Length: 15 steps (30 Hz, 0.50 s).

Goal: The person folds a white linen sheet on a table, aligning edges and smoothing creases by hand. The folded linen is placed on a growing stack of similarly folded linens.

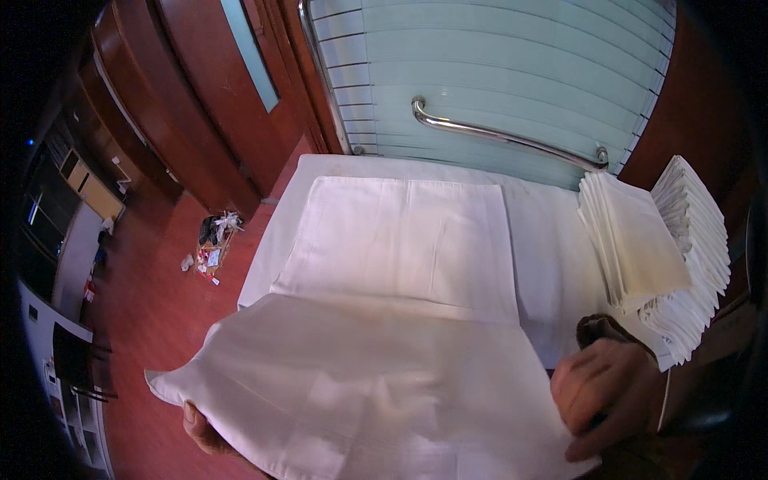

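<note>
A white cloth (376,376) is raised at its near side and sags between my two hands. My left hand (204,428) is closed on its left edge, thumb on top, the other fingers mostly hidden below. At its near right corner my right hand (604,392) has curled fingers pinching the edge. Farther off, a flat white cloth layer (408,232) with straight creases lies on the white-covered table (548,240). Whether it belongs to the raised cloth, I cannot tell. A dark brown item (596,326), hard to make out, sits just beyond my right hand.
Folded white cloths (632,240) are piled at the table's right end. Behind the table, a metal handrail (512,138) crosses a pale glass panel (520,64). Litter (214,244) lies on the red floor (152,320) to the left, near brown wooden doors (216,88).
</note>
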{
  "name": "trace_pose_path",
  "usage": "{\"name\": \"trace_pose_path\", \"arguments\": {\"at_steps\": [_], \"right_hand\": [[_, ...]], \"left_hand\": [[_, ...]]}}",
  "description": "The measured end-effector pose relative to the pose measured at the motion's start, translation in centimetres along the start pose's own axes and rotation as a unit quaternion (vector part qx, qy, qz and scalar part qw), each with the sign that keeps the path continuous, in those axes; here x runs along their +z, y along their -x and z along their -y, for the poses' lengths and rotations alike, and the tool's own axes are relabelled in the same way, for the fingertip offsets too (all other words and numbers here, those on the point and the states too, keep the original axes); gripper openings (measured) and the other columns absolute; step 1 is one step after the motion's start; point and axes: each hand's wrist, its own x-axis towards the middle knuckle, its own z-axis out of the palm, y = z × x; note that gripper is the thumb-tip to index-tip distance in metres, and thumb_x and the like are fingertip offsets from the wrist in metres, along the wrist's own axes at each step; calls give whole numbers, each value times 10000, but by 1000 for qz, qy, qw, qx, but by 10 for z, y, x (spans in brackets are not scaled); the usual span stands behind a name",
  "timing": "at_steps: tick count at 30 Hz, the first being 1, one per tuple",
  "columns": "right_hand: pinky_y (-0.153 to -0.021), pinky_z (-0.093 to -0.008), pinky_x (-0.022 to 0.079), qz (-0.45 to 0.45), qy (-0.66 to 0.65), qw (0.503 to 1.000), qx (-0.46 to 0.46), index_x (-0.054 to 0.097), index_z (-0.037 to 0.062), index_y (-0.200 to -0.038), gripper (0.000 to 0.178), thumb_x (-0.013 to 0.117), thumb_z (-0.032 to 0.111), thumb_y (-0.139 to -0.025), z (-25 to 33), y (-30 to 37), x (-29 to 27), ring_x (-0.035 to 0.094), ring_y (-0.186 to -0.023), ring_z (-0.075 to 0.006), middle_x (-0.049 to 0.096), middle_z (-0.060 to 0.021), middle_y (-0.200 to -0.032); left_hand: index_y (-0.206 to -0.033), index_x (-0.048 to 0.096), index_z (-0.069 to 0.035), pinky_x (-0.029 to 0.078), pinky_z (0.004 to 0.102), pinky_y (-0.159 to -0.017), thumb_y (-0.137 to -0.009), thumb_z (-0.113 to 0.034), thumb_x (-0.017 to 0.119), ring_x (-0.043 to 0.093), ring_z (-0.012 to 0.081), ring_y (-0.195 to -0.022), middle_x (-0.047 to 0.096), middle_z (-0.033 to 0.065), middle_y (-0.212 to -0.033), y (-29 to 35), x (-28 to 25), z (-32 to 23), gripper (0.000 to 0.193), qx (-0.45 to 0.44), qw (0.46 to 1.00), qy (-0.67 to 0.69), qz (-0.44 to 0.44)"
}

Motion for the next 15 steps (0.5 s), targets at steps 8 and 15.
{"name": "trace_pose_path", "arguments": {"at_steps": [8,15], "right_hand": [[-664,-435,466,85,-156,982,-59,725,89,-1025,176,606,215,-994,-30,-14,-7,591,-722,-245,620,-64,-901],[-755,-397,506,116,-142,983,-5,666,22,-1074,138,602,108,-986,-60,-17,15,599,-787,-267,585,-83,-950]], "left_hand": [[-1262,591,43,488,458,-1008,-975,-348,529,636,310,-1138,643,204,-1247,3,-4,-2,488,0,999,-20,-29],[-1249,598,35,498,448,-991,-976,-333,535,641,298,-1123,651,195,-1226,1,-9,-6,462,9,999,-25,-41]]}}
